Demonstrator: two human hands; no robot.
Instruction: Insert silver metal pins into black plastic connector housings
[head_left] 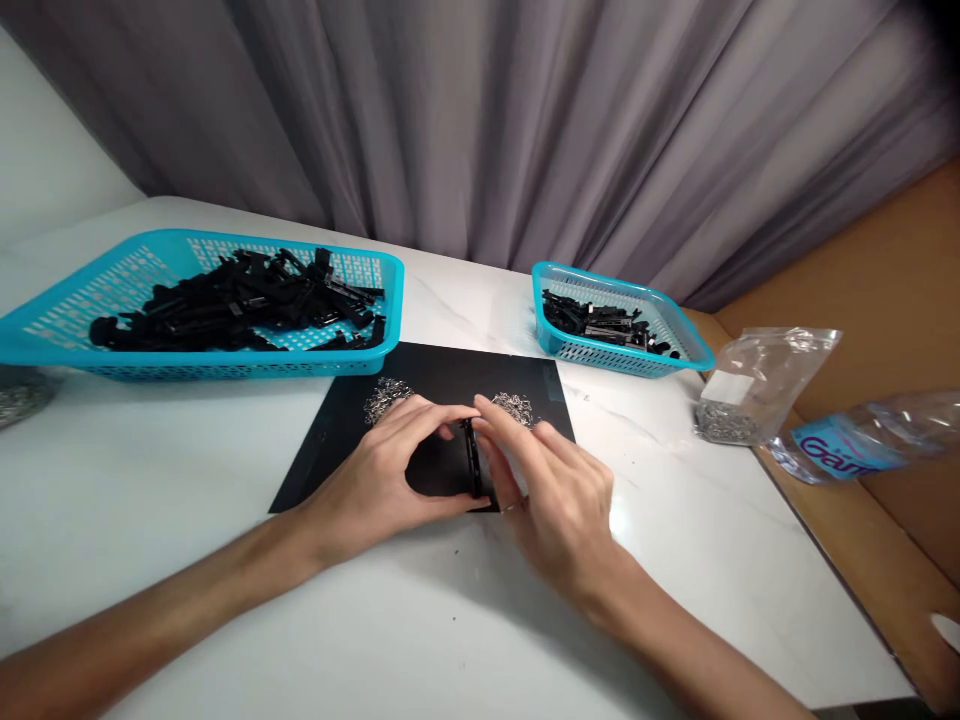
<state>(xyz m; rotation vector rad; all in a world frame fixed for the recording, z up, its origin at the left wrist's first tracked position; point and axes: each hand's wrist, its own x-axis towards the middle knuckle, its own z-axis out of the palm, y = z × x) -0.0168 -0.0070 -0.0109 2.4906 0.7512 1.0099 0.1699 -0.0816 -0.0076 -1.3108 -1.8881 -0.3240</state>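
Note:
Upright over the black mat (pixel 315 450) stands a narrow black plastic part (pixel 472 460). My left hand (pixel 397 465) grips it between thumb at the lower end and fingers at the upper end. My right hand (pixel 551 480) has its index fingertip at the part's top, the other fingers bent beside it; whether they pinch anything small is hidden. Behind my left hand lies a pile of small metal pieces (pixel 386 396), and a second metal pile (pixel 514 408) lies behind my right hand.
A large blue basket (pixel 315 357) of black parts is at the left, a smaller blue basket (pixel 600 352) at the back right. Farther right are a clear bag (pixel 727 420) of metal pieces and a plastic bottle (pixel 847 445). A curtain (pixel 450 120) hangs behind.

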